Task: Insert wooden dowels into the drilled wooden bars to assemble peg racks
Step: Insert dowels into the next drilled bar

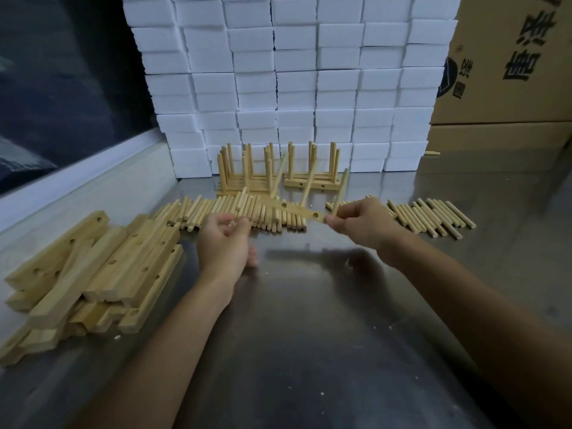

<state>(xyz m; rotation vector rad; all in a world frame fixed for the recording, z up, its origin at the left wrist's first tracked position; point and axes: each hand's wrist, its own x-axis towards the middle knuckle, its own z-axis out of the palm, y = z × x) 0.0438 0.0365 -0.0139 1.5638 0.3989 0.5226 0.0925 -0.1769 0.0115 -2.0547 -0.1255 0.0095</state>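
A steel table (309, 320) fills the lower part of the view, and a wall of stacked white boxes (294, 82) rises along its far edge, with brown cardboard cartons (507, 63) stacked at the far right. On the left of the table lies a loose pile of drilled wooden bars (93, 274), crossed over one another, their round holes showing. A long row of loose dowels (216, 212) lies side by side across the middle of the table, and a second batch of dowels (433, 216) lies to the right. Just in front of the white boxes stand finished racks (278, 171), their pegs pointing up, some stacked on each other. The right hand (359, 222) holds up one bar (297, 209) above the row of dowels, pinching its right end between thumb and fingers; the bar runs leftward from the hand, shows two open holes on its near face, and carries three pegs that slant upward away from the viewer. The left hand (224, 243) hovers just left of and below the bar's free end, its fingers curled inward; it may hold a dowel, but the fingers hide whatever is inside, so I cannot tell.
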